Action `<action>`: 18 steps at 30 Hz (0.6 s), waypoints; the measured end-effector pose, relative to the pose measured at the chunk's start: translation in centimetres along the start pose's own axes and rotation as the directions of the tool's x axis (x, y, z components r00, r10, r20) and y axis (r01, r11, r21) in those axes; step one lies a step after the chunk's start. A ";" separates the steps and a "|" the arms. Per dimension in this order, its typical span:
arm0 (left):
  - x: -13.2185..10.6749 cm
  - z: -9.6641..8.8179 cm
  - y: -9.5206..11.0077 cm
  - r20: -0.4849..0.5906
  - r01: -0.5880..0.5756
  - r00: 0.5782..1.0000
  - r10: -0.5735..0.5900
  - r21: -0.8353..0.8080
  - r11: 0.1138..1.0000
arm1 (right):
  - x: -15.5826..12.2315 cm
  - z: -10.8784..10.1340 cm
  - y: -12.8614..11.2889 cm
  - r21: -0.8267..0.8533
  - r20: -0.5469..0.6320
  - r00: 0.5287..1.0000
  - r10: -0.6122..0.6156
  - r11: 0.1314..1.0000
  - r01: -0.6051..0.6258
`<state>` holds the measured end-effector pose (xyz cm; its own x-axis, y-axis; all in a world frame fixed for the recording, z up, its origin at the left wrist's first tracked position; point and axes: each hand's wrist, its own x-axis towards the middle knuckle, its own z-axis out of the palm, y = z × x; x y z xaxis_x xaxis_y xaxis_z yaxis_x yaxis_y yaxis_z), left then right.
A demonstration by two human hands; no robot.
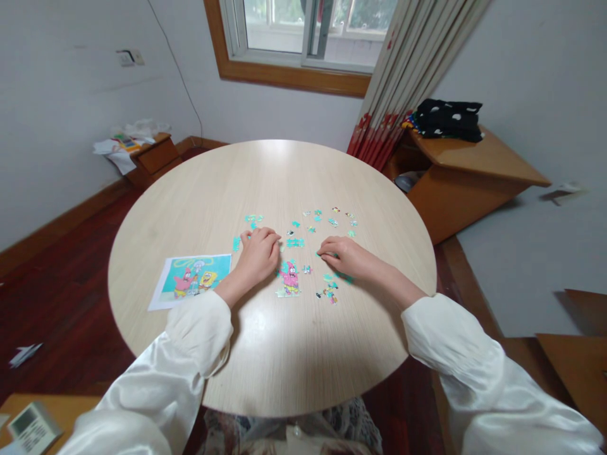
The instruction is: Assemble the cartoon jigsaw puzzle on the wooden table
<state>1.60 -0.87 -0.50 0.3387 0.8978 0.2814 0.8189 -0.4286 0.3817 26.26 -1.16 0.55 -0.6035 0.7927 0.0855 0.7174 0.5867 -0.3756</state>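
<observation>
My left hand (260, 254) rests on the table with its fingers curled together. What lies beneath its fingertips is hidden. Left of the joined pink starfish section (289, 279) of a jigsaw puzzle, it partly covers some pieces. My right hand (348, 256) is closed in a pinch, and a bit of a teal puzzle piece (318, 254) shows at its fingertips. Between the hands lies a joined teal strip (294, 242). Several loose pieces (331, 292) sit just below my right hand, and more loose pieces (333, 222) are scattered beyond it.
A printed reference picture (196, 278) with cartoon figures lies at the left on the round wooden table (284, 360). Behind the table are a window (303, 31) and a long curtain (408, 69). Wooden cabinets (478, 158) stand at the right.
</observation>
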 end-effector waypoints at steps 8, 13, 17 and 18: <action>-0.5 -0.6 0.4 0.006 0.008 1.000 -0.008 0.001 1.000 | 2.4 0.3 1.0 -0.095 -0.160 0.985 0.060 0.993 -0.076; -0.6 -0.7 0.4 0.019 0.017 1.000 -0.017 0.005 1.000 | 2.7 1.1 0.6 -0.173 -0.092 0.992 0.083 0.980 -0.098; -0.4 -0.5 0.3 0.031 0.022 0.999 -0.022 0.006 1.000 | 1.2 0.8 0.6 -0.229 -0.098 0.988 0.120 0.963 -0.139; -0.4 -0.5 0.3 0.031 0.022 0.999 -0.022 0.005 1.000 | 0.8 0.6 0.8 -0.237 -0.102 0.986 0.131 0.960 -0.152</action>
<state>1.51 -1.37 -0.09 0.3348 0.9098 0.2452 0.8284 -0.4082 0.3835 26.12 -0.20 -0.24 -0.4653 0.8756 0.1294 0.8627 0.4814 -0.1551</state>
